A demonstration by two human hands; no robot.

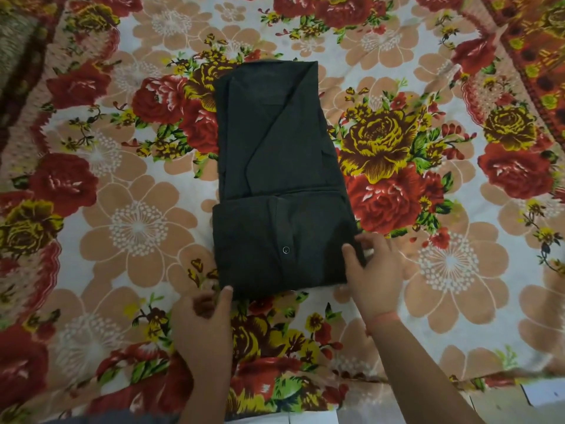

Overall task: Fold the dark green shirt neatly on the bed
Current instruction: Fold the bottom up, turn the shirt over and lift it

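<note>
Left hand: nearest the camera, coming in from the bottom edge. Its thumb tip touches the near left corner of the shirt, and its fingers are curled in shadow just beside that corner. I cannot tell whether any cloth is caught between them.
Right hand: at the near right edge of the shirt. The thumb lies on top of the cloth and the fingers wrap the side edge, so it pinches the fold narrowly.
Thread: a thin red band round the right wrist.
Shirt: dark green, lying flat in the middle of the bed as a long narrow rectangle. The sides are folded in, and a diagonal edge crosses the upper half. The near end is turned up over the body, forming a thicker band that ends in a straight horizontal edge about halfway along.
Button: one small dark button on the near band, between the two hands.
Bed: covered by a flowered cover with red, yellow and peach blooms on white.
Paper: pale sheets at the bottom right, off the cover's edge.
</note>
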